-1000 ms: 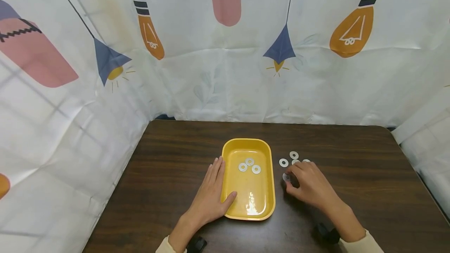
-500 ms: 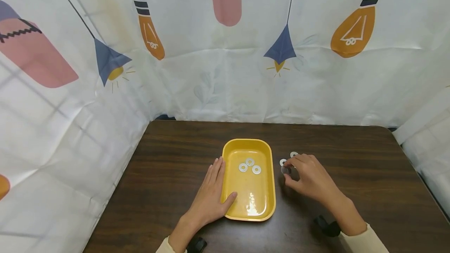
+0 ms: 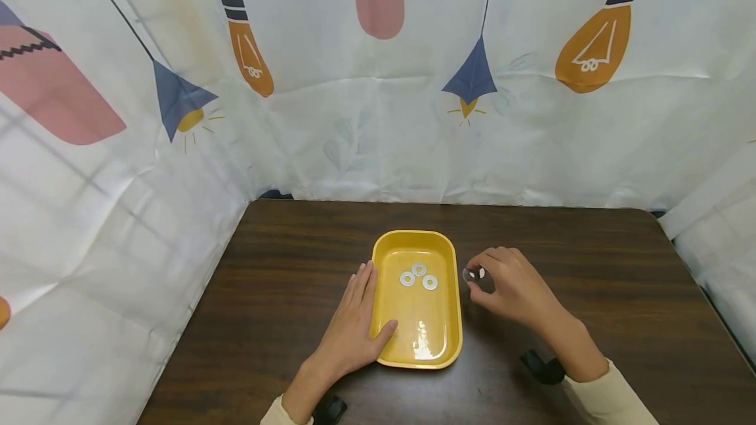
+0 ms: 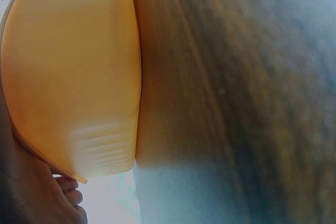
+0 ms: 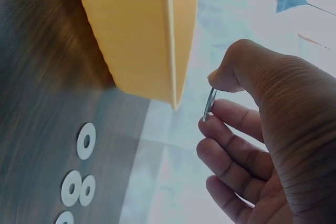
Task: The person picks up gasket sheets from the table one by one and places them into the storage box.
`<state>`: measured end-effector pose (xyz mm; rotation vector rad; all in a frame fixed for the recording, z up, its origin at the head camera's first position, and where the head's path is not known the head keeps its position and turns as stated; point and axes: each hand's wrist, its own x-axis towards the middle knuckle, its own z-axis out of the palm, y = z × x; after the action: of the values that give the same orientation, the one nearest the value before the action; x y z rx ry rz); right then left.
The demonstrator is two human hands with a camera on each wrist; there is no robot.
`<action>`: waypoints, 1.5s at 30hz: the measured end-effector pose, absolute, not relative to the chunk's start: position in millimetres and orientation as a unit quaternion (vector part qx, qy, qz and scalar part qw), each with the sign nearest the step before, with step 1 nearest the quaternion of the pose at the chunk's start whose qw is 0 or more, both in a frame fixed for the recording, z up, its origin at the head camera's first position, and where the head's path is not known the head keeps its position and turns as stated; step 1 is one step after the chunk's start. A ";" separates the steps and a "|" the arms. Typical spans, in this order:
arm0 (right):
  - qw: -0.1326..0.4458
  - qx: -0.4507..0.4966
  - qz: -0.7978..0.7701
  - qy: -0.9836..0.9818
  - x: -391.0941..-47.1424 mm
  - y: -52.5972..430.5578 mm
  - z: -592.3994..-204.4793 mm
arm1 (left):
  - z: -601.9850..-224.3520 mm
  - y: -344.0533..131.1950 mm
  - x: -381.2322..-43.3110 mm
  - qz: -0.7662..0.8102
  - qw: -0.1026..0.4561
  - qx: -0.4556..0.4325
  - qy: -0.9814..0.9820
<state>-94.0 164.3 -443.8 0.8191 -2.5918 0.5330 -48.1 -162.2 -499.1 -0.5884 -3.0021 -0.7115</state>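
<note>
Between the thumb and fingertips of my right hand [image 3: 520,284] is a thin metal washer [image 5: 209,103], seen nearly edge-on in the right wrist view. The hand is just right of the yellow tray [image 3: 415,340], above the table. Inside the tray lie three flat washers [image 3: 430,283], grouped toward its far half. My left hand [image 3: 348,330] rests along the tray's left side with straight fingers, its thumb over the rim. The left wrist view shows the tray's outer wall [image 4: 73,77] up close.
Several loose washers [image 5: 86,141] lie on the dark wooden table [image 3: 295,267] right of the tray, mostly hidden behind the right hand in the head view. A white patterned curtain [image 3: 378,136] hangs behind the table and at its sides.
My right hand has lifted the washer from the table and moved it away from me and slightly left, toward the tray's right rim. The left hand and tray stay in place.
</note>
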 end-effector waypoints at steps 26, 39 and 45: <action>0.149 0.308 0.192 -0.920 -118.1 151.1 -421.3 | -498.6 -160.8 -47.6 -0.233 0.000 -0.192 -0.954; 0.136 0.319 0.204 -0.915 -130.7 138.2 -418.6 | -498.3 -164.6 -48.4 -0.237 0.004 -0.188 -0.953; 0.126 0.317 0.199 -0.919 -134.0 134.4 -417.6 | -498.8 -162.5 -48.1 -0.239 -0.004 -0.184 -0.953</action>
<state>-134.0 134.4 -417.6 0.9223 -2.6759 0.5802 -48.1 -162.5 -498.8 -0.5811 -3.0027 -0.7521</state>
